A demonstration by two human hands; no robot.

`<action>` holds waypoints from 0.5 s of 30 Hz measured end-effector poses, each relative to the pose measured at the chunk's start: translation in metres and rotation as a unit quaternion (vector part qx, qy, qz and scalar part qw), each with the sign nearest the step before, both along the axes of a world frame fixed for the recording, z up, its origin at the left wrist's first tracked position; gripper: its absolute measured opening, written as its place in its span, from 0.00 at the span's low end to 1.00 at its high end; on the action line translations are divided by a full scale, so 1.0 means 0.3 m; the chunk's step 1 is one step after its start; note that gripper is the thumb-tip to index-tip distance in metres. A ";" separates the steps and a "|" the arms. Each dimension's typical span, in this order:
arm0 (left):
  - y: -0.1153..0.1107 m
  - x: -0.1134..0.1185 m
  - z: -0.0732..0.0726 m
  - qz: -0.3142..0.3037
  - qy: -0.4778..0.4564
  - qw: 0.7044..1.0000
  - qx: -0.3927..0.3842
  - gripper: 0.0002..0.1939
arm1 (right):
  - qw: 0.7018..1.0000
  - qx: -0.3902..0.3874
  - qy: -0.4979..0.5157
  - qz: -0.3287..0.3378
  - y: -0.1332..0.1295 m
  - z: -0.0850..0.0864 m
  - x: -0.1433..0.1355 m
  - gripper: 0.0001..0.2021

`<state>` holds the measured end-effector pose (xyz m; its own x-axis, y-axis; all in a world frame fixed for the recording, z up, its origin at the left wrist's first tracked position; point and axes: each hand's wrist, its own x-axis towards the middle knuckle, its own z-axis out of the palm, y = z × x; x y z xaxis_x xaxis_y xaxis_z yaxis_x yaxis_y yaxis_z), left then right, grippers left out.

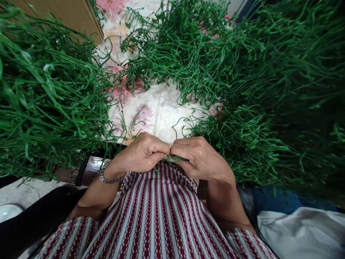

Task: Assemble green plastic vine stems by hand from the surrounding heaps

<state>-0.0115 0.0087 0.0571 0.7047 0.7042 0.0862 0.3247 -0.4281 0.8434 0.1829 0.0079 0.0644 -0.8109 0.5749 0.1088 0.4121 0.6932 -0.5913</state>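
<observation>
Close together at the near edge of the table, my left hand point(145, 153) and my right hand point(199, 158) meet with their fingers nearly touching. Both are closed in a pinch on a thin green stem point(176, 158), of which only a short piece shows between the fingers. The rest of it is hidden by the hands. Large heaps of similar thin, curling green stems lie to the left point(56, 97) and across the right side point(269, 61). A smaller bunch point(242, 133) lies close to my right hand.
A white floral cloth point(164, 115) shows between the heaps. At the far left stands a brown cardboard box point(70, 18). White fabric or sacking point(304, 230) lies at the lower right, and a black-clad limb point(45, 208) crosses the lower left.
</observation>
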 end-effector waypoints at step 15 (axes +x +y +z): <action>0.011 0.036 -0.057 0.263 -0.235 0.919 -0.176 0.06 | 0.939 0.081 0.200 -0.267 -0.009 0.000 -0.014 0.04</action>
<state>-0.0007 0.0119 0.0400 0.2018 0.9794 -0.0051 -0.0267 0.0107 0.9996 0.1786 0.0053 0.0645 -0.2870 0.8378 0.4644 0.4944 0.5448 -0.6773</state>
